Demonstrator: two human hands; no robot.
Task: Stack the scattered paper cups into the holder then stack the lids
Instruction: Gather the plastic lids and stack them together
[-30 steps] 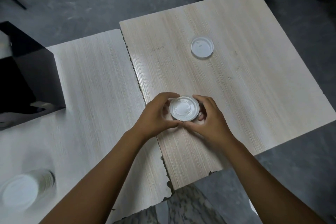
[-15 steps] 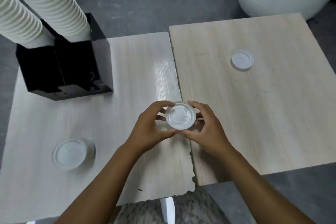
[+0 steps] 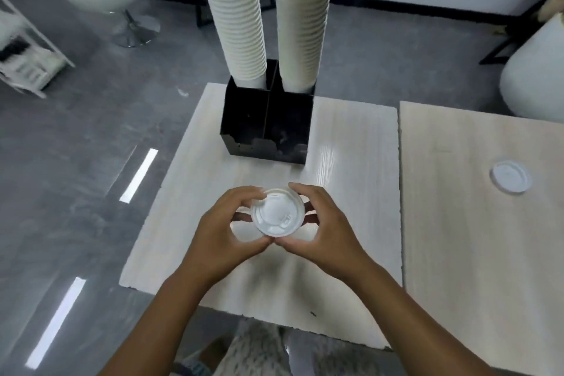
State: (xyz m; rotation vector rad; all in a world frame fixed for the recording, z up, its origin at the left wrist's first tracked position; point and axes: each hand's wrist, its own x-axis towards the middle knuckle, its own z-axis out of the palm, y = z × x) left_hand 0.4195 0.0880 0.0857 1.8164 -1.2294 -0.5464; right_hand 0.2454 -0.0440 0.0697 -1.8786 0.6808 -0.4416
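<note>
Head view: left hand (image 3: 224, 230) and right hand (image 3: 325, 227) pinch a white lid (image 3: 277, 216) between curled fingers; another lid (image 3: 509, 176) lies at three o'clock.

Both hands are holding a white plastic lid (image 3: 277, 216) over the left table (image 3: 189, 198), left hand (image 3: 227, 235) curling round its 9 o'clock edge and right hand (image 3: 320, 232) round the 3 o'clock side, thumbs nearly meeting at 6. At 12 o'clock the black holder (image 3: 268, 122) is carrying two tall stacks of paper cups (image 3: 241, 21), both leaning a bit. Another lid (image 3: 509, 176) is lying flat on the right table (image 3: 476, 253), out at 3 o'clock.
</note>
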